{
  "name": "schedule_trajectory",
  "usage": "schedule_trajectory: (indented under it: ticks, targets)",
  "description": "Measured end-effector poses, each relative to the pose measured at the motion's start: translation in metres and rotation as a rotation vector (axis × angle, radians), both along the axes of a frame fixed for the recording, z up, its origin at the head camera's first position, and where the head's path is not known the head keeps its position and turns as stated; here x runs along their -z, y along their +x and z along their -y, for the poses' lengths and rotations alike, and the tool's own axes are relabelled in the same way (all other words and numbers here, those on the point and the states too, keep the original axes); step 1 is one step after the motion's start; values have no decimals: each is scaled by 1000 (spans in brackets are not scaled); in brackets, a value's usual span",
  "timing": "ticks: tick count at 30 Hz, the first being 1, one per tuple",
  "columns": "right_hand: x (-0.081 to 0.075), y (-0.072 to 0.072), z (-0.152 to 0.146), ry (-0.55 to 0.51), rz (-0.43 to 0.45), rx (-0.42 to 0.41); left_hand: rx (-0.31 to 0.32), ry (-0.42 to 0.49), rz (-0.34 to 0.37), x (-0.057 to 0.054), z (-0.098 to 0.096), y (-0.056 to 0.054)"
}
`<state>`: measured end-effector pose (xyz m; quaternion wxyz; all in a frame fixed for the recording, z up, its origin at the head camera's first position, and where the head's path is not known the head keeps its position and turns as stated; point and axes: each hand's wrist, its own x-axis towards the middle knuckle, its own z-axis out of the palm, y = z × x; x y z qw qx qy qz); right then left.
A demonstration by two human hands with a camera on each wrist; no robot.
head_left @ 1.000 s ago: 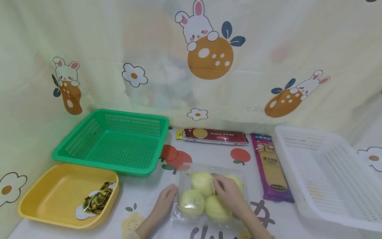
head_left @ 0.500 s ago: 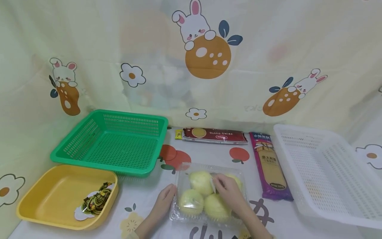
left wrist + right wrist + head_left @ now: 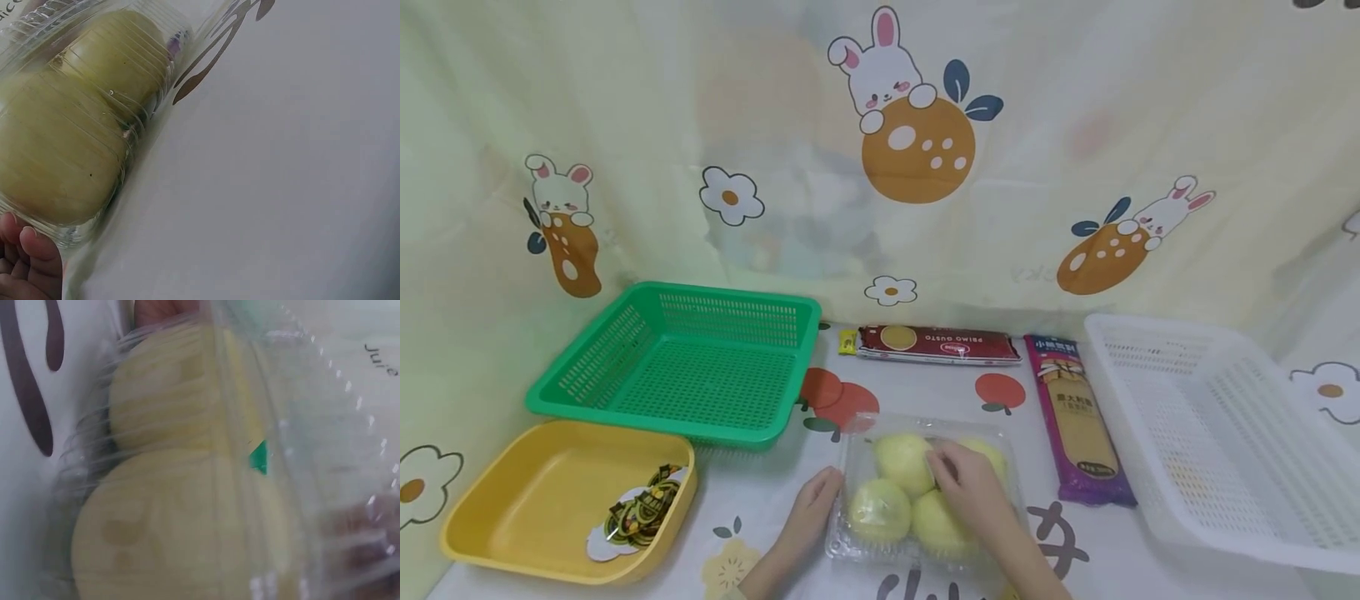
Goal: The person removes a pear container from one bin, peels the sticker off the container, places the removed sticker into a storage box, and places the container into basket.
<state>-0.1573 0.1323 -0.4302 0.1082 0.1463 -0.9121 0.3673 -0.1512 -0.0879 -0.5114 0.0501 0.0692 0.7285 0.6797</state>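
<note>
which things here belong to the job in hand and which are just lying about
Seemingly in use:
clear plastic box
pale green fruits inside

Lying about:
green basket
yellow basin
patterned pieces in it
white basket
red packet
purple packet

"That box (image 3: 925, 423) near the middle, is it glass?"

"No, clear thin plastic, glossy, with ribbed walls. The fruit (image 3: 880, 510) inside has smooth skin."

"And the green basket (image 3: 700, 375), far left?"

"Plastic, with a mild shine. The yellow tub (image 3: 550, 500), nearer on the left, is smooth plastic too, rather satiny."

"Same for the white basket (image 3: 1225, 433) on the right?"

"Plastic again, its finish softer."

"The red packet (image 3: 936, 344) on the far side looks like shiny film."

"So does the purple packet (image 3: 1078, 417) on the right, crinkled at its near end."

"This curtain (image 3: 775, 75)?"

"Thin, creased, slightly see-through; cloth or plastic, I can't tell. The table cover (image 3: 760, 483) looks smooth and matt."
</note>
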Motion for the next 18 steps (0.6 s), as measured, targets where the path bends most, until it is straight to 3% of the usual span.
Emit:
schedule_trajectory:
  ticks: [4,10,15,18]
  targets:
    - [-2,2,2,40,-9,32,-7,-12,8,5,0,0]
    - [-4,5,6,121,4,35,-13,-20,40,1,0,2]
    - [0,9,10,188,-65,13,-4,-23,76,0,0,1]
    - [2,11,11,222,-143,21,2,-18,88,-10,0,3]
